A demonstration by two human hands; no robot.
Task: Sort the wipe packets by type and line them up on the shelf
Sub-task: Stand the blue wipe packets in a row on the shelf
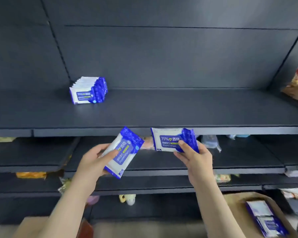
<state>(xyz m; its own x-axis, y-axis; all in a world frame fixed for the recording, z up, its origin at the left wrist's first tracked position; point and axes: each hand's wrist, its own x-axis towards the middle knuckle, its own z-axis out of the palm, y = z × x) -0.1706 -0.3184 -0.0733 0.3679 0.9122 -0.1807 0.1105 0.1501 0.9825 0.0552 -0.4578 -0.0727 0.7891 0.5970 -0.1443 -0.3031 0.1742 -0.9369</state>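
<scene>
Our left hand (pixel 93 160) grips a wipe packet (pixel 122 152), its long axis slanting up to the right. Our right hand (pixel 194 157) pinches a second packet (pixel 167 139), long axis level and label upright. Both are held just below the shelf (pixel 179 109) edge.

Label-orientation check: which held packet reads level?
The level packet, gripped by the right hand: print horizontal. The tilted packet in the left hand has text running diagonally.
</scene>
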